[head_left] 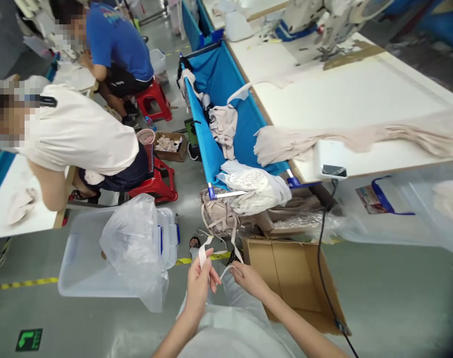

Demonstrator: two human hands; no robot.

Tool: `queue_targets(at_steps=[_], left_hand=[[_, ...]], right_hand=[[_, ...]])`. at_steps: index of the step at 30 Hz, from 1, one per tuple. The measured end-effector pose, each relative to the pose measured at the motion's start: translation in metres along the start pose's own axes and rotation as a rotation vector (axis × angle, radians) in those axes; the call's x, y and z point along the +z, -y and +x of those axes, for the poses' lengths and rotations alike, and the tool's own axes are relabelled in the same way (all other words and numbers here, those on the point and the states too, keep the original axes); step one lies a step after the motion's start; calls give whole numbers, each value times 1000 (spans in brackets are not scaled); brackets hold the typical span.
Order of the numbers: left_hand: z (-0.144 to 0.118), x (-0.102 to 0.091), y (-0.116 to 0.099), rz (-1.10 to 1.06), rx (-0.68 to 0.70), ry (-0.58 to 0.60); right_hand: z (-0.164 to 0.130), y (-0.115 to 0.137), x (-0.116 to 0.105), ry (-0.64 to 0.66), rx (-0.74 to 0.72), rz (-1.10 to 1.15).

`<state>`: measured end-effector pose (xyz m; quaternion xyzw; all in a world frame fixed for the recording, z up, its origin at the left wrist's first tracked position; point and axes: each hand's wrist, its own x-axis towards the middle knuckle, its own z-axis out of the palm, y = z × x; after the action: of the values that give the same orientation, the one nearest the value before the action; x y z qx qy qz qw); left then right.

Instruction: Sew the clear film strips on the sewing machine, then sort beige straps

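A narrow white band [203, 254] runs between my hands, low in front of my lap. My left hand [201, 281] pinches it between thumb and fingers, a flat length standing up above the fingertips. My right hand [249, 282] has its fingers closed on the same band, which curves across the gap from the left. Thin strap ends trail upward toward a plastic-wrapped bundle of beige straps [219, 214] on the floor just beyond my hands. Whether those ends join the band I hold, I cannot tell.
A blue fabric trough [249, 117] with beige cloth and a white plastic bag [258, 186] hangs along the sewing table [345, 94]. A cardboard box [293, 278] and black cable [325, 268] lie right, a clear plastic bin [85, 253] left. Two people sit on red stools.
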<state>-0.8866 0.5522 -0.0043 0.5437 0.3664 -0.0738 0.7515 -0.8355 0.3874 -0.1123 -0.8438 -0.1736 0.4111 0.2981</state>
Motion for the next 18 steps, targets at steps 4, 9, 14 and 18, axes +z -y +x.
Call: queue_targets(at_steps=[4, 9, 14, 18], left_hand=[[47, 4, 23, 1, 10, -35], [106, 2, 52, -35, -1, -176], [139, -14, 93, 75, -28, -200], [170, -21, 140, 156, -60, -264]], right_hand=[[13, -20, 17, -78, 77, 37], [36, -31, 35, -169, 104, 186], [67, -39, 63, -176, 113, 337], [88, -67, 90, -163, 180, 314]])
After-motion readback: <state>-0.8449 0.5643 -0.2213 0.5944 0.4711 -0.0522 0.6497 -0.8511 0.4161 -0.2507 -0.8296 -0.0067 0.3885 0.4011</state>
